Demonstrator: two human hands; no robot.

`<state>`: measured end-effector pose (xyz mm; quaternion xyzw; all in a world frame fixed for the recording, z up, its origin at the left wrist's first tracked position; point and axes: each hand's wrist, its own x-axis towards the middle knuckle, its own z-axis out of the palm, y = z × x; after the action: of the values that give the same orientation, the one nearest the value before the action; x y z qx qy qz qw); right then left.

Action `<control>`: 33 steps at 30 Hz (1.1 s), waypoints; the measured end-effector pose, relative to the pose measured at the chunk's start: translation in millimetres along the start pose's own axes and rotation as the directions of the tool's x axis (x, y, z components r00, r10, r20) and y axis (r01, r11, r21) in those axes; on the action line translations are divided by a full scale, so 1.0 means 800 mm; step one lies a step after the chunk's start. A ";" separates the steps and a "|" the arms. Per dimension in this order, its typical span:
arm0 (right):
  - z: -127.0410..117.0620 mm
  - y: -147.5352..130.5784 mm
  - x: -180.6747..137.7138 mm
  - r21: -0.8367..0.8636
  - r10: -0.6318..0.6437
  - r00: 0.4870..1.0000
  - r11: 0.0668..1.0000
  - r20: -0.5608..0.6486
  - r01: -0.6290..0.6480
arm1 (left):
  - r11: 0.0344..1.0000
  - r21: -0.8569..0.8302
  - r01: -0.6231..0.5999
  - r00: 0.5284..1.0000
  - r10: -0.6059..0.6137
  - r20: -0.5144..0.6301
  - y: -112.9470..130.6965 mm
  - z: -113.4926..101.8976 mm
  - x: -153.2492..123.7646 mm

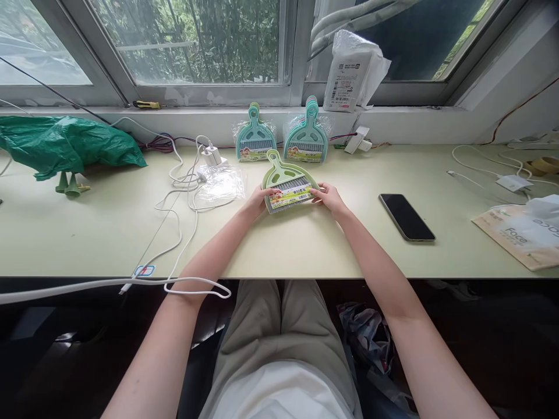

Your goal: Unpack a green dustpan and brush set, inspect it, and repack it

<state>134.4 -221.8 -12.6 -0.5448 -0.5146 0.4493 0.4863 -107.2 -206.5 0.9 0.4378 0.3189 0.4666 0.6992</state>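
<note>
A green mini dustpan and brush set (pixel 288 187) with a printed label is held tilted above the pale desk (pixel 301 250). My left hand (pixel 258 201) grips its left edge, thumb on the label. On the right edge, my right hand (pixel 329 199) is closed with the thumb near the label's end. Behind it, a teal dustpan set in clear wrap (pixel 255 139) leans against the wall. A second wrapped stack of teal dustpan sets (pixel 306 137) leans beside that one. Flat to the left lies a clear plastic wrapper (pixel 222 183).
White cables (pixel 179 224) and a charger (pixel 212 155) spread over the desk's left part, near a green plastic bag (pixel 65 142). At right are a black phone (pixel 407 217) and a tissue pack (pixel 519 233). A white package (pixel 351 73) stands on the window sill.
</note>
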 end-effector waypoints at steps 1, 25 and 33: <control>0.000 0.000 0.000 0.000 0.002 1.000 1.000 0.000 -0.002 | 1.000 0.006 0.001 1.000 -0.001 -0.012 -0.001 -0.001 0.000; 0.051 -0.021 -0.030 0.510 -0.031 1.000 0.860 0.004 0.024 | 0.656 0.710 -0.256 0.880 0.462 -0.110 0.046 -0.020 0.001; 0.034 -0.011 -0.021 0.476 0.016 0.999 0.879 -0.031 0.000 | -0.136 0.922 0.363 0.904 0.289 -0.314 0.055 -0.090 -0.001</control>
<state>105.3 -236.4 -7.3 -0.4183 -0.3780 0.5547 0.6119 -185.1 -176.9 11.3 0.6877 0.7137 0.1236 0.0490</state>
